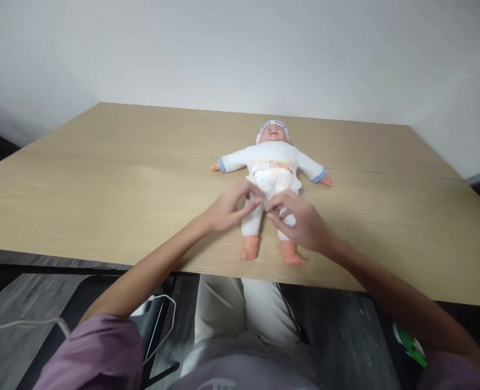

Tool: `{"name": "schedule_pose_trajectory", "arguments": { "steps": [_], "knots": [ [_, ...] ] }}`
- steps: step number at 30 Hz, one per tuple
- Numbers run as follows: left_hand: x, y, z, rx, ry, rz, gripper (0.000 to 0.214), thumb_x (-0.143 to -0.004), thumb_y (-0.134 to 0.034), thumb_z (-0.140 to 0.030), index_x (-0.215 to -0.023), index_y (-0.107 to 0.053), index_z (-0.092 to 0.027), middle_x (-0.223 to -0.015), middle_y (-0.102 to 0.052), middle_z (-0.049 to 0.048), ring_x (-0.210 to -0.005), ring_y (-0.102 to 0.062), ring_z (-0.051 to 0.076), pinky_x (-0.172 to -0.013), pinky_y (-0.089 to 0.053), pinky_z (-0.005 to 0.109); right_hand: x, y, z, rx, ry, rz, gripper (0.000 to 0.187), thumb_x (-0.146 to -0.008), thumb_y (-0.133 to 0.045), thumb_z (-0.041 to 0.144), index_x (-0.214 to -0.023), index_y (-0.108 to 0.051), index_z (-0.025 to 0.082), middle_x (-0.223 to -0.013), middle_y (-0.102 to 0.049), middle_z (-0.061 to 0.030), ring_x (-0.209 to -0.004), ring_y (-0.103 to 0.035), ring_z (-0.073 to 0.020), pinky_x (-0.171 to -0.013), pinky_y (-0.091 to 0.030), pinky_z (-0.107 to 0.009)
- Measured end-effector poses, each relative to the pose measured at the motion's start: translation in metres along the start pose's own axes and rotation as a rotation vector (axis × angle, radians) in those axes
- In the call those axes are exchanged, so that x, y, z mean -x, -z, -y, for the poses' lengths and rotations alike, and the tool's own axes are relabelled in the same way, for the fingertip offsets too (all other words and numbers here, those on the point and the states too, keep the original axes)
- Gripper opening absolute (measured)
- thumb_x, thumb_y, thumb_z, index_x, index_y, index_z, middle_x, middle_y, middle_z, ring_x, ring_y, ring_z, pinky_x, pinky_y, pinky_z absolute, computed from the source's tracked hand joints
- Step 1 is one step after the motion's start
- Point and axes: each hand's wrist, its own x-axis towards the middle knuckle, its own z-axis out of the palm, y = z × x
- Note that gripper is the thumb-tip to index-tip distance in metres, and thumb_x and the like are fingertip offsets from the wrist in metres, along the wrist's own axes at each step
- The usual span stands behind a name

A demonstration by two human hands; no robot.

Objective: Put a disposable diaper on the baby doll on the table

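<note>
A baby doll (273,149) in a white outfit with blue cuffs and a printed headband lies on its back, arms spread, feet toward me. Around its hips is a white diaper (274,179) with an orange-patterned waistband. My left hand (237,205) and my right hand (300,218) meet between the doll's thighs. Thumb and fingers of each are pinched together at the diaper's crotch, partly covering the legs. Slight blur and the closeness of the fingertips hide exactly which bit of the edge each one grips.
The doll rests on a wide light wood table (102,189), near its front edge. A pale wall (240,54) rises behind the table. Below the edge are my legs, a white cable (170,319) at the left and a green item (410,344) at the right.
</note>
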Motion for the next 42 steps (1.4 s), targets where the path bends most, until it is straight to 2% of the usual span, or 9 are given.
{"name": "schedule_pose_trajectory", "arguments": {
  "steps": [3,8,14,17,23,28,36,39,42],
  "knots": [
    [0.018,-0.012,-0.007,-0.148,0.011,0.258,0.03,-0.114,-0.055,-0.051,-0.113,-0.072,-0.027,-0.118,-0.077,0.0078,-0.111,-0.062,0.03,-0.108,-0.044,0.048,0.031,0.0,-0.012,0.133,-0.072,0.027,0.011,-0.109,-0.062,0.035,-0.107,-0.07,0.028,-0.102,-0.08,-0.0042,-0.081,-0.075,-0.022,-0.076,-0.06,-0.038],
    [0.009,-0.032,0.005,-0.296,0.176,0.061,0.03,-0.111,-0.059,-0.054,-0.107,-0.062,-0.023,-0.096,-0.073,0.0061,-0.095,-0.061,0.028,-0.105,-0.04,0.051,0.023,0.003,-0.029,0.319,-0.25,-0.08,0.011,-0.105,-0.068,0.035,-0.11,-0.072,0.026,-0.086,-0.079,-0.0014,-0.074,-0.073,-0.0223,-0.068,-0.047,-0.035],
    [-0.01,-0.045,0.007,-0.44,0.22,0.003,0.041,-0.108,-0.064,-0.059,-0.091,-0.055,-0.023,-0.083,-0.063,0.0058,-0.084,-0.056,0.028,-0.101,-0.039,0.053,0.01,-0.015,-0.034,0.462,-0.17,-0.053,0.021,-0.108,-0.066,0.037,-0.091,-0.064,0.024,-0.094,-0.073,-0.0072,-0.082,-0.068,-0.0253,-0.069,-0.043,-0.037],
    [-0.007,-0.045,0.007,-0.383,0.211,-0.009,0.043,-0.111,-0.062,-0.056,-0.085,-0.054,-0.022,-0.08,-0.064,0.0043,-0.087,-0.059,0.027,-0.101,-0.039,0.051,0.018,-0.023,-0.037,0.479,-0.128,-0.076,0.011,-0.108,-0.063,0.032,-0.104,-0.069,0.024,-0.107,-0.073,-0.0111,-0.095,-0.07,-0.0302,-0.075,-0.051,-0.041],
    [0.0,-0.044,0.008,-0.314,0.151,-0.093,0.023,-0.111,-0.064,-0.046,-0.106,-0.068,-0.024,-0.134,-0.07,0.0112,-0.127,-0.063,0.033,-0.11,-0.043,0.052,0.027,-0.026,-0.032,0.406,-0.122,-0.144,0.022,-0.107,-0.066,0.033,-0.127,-0.07,0.027,-0.134,-0.07,-0.0152,-0.116,-0.072,-0.0365,-0.091,-0.062,-0.052],
    [0.002,-0.045,0.008,-0.28,0.107,-0.126,0.019,-0.112,-0.061,-0.042,-0.11,-0.067,-0.023,-0.146,-0.067,0.012,-0.13,-0.063,0.033,-0.111,-0.045,0.052,0.025,-0.026,-0.031,0.302,-0.157,-0.141,0.025,-0.106,-0.067,0.032,-0.13,-0.067,0.026,-0.146,-0.07,-0.0133,-0.118,-0.073,-0.0361,-0.098,-0.061,-0.053],
    [-0.004,-0.043,0.01,-0.193,0.156,-0.11,0.027,-0.103,-0.068,-0.045,-0.093,-0.056,-0.024,-0.094,-0.069,0.0062,-0.098,-0.058,0.029,-0.092,-0.045,0.048,0.019,-0.029,-0.032,0.232,-0.252,-0.157,0.026,-0.101,-0.072,0.041,-0.119,-0.064,0.025,-0.102,-0.076,-0.0092,-0.088,-0.07,-0.0302,-0.082,-0.055,-0.045],
    [-0.005,-0.044,0.019,0.015,0.212,-0.206,0.031,-0.096,-0.078,-0.045,-0.099,-0.056,-0.024,-0.092,-0.064,0.0027,-0.086,-0.056,0.023,-0.082,-0.045,0.041,0.016,-0.025,-0.035,0.115,-0.371,-0.203,0.031,-0.096,-0.076,0.044,-0.117,-0.062,0.026,-0.087,-0.072,-0.0028,-0.072,-0.066,-0.0242,-0.071,-0.052,-0.039],
    [-0.004,-0.047,0.028,0.272,0.313,-0.281,0.042,-0.092,-0.084,-0.045,-0.106,-0.051,-0.024,-0.101,-0.063,0.0012,-0.078,-0.052,0.016,-0.074,-0.042,0.034,0.013,-0.012,-0.038,-0.023,-0.434,-0.24,0.035,-0.095,-0.078,0.045,-0.118,-0.059,0.026,-0.098,-0.08,-0.0029,-0.069,-0.066,-0.0205,-0.073,-0.053,-0.038]
  ]
}}
